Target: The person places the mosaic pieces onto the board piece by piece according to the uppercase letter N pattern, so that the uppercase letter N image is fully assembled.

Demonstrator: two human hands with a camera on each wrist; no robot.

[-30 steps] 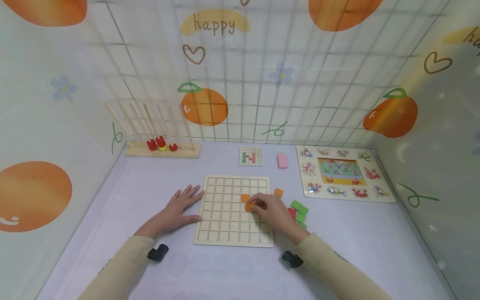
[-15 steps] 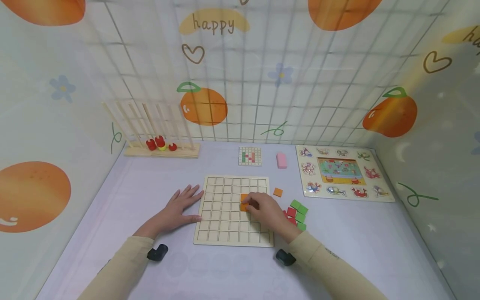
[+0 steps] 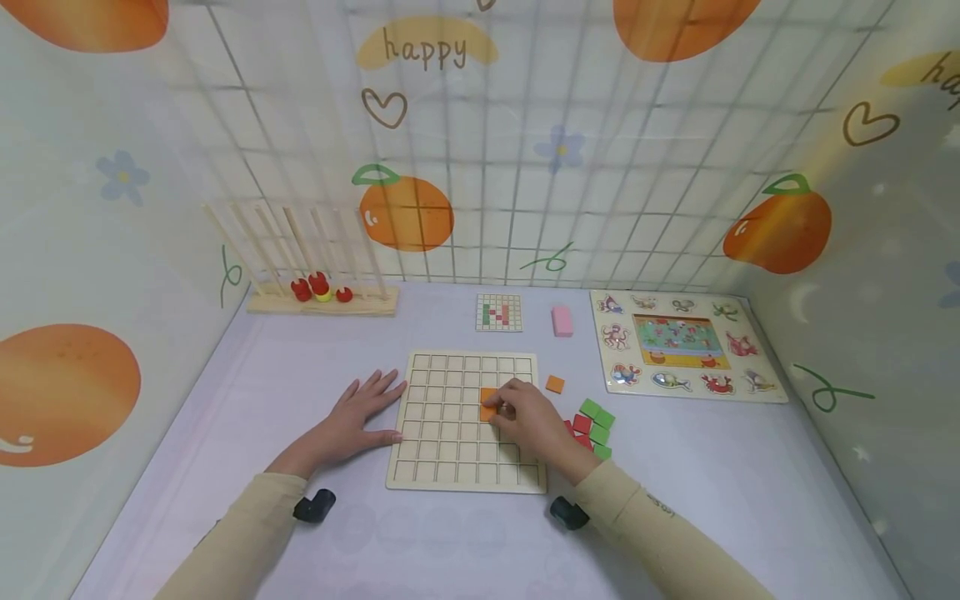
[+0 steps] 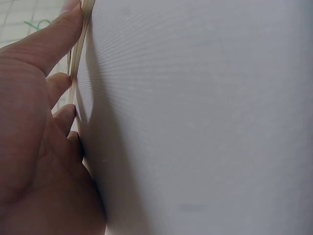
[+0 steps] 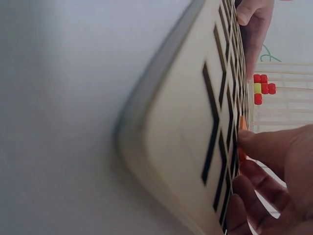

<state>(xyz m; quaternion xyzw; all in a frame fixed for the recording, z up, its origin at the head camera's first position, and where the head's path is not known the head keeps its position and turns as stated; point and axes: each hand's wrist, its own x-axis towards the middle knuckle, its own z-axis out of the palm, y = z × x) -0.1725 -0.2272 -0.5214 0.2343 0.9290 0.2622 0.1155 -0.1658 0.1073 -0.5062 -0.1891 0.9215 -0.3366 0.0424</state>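
Note:
A wooden grid board (image 3: 438, 457) lies flat on the table. My left hand (image 3: 352, 423) rests palm down with fingers spread, thumb and fingertips touching the board's left edge. Over the board's right half, my right hand (image 3: 534, 423) has curled fingers and pinches a square orange tile (image 3: 487, 414) at the grid. Directly above it sits another orange tile (image 3: 487, 393), partly covered by the fingers. In the right wrist view, the thumb (image 5: 250, 141) meets the orange tile (image 5: 242, 123) at the board's surface.
Right of the board lie a loose orange tile (image 3: 555, 384), green tiles (image 3: 597, 435) and red tiles (image 3: 582, 425). Behind stand a small pattern card (image 3: 499, 313), a pink block (image 3: 562, 322), a peg rack with beads (image 3: 322, 304) and a sea-animal puzzle (image 3: 622, 367).
My right hand has shifted slightly left with the lower orange tile, which now lines up below the upper one. More red tiles show beside the wrist. My left hand stays still.

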